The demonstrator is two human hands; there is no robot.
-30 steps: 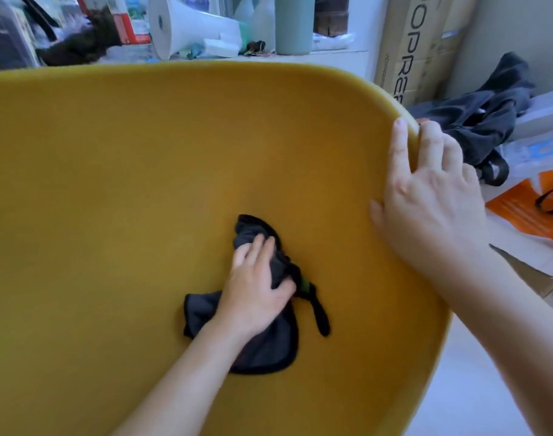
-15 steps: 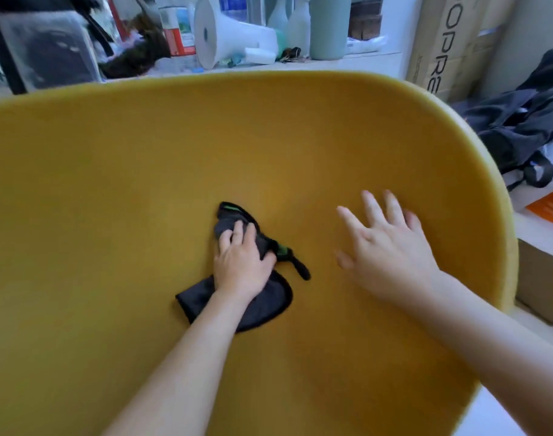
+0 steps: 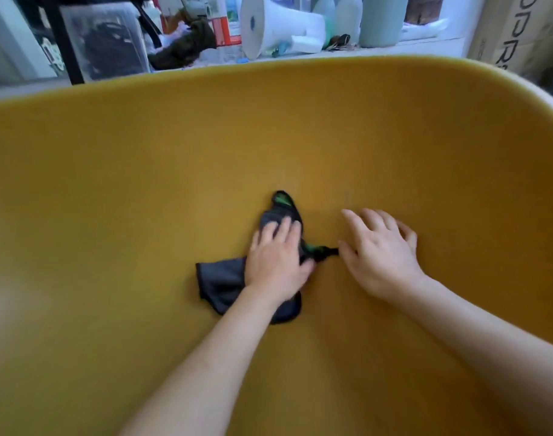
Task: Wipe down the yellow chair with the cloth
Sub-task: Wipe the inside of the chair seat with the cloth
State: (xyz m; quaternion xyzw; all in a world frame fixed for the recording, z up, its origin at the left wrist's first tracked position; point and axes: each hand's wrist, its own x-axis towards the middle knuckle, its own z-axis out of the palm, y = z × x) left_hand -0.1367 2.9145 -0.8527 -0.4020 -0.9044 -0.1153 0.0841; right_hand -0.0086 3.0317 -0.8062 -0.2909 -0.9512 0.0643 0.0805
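- One yellow chair (image 3: 143, 199) filled nearly the whole view. Its curved shell ran from the pale top rim down to the bottom edge, and both arms lay over its inner surface.
- Two bare forearms came in from below: the left forearm (image 3: 206, 366) from bottom centre and the right forearm (image 3: 489, 341) from the lower right.
- One cardboard box (image 3: 507, 29) with large dark letters stood behind the chair's upper right corner.
- One clear plastic bin (image 3: 108, 39) with dark contents sat behind the rim at upper left.
- One white cone-shaped object (image 3: 275, 23) lay on its side on the ledge beyond the rim. Just right of it stood one pale green cylinder (image 3: 382, 20).
- Two hands were in view, both near the middle of the shell.
- The right hand (image 3: 382, 256) rested on the bare yellow surface, its fingers spread and lightly bent, gripping nothing. Its thumb tip was at the end of the cloth's strap; whether they touched was not clear.
- The left hand (image 3: 275, 265) lay palm down on the cloth, its fingers nearly straight and pressing it flat to the chair, not bunched round it.
- One dark cloth (image 3: 220, 283) lay on the chair's inner surface beneath the left hand, spreading out to the left and below the wrist.
- One knotted strap (image 3: 323, 250), with a touch of green, stuck out of the cloth toward the right hand.
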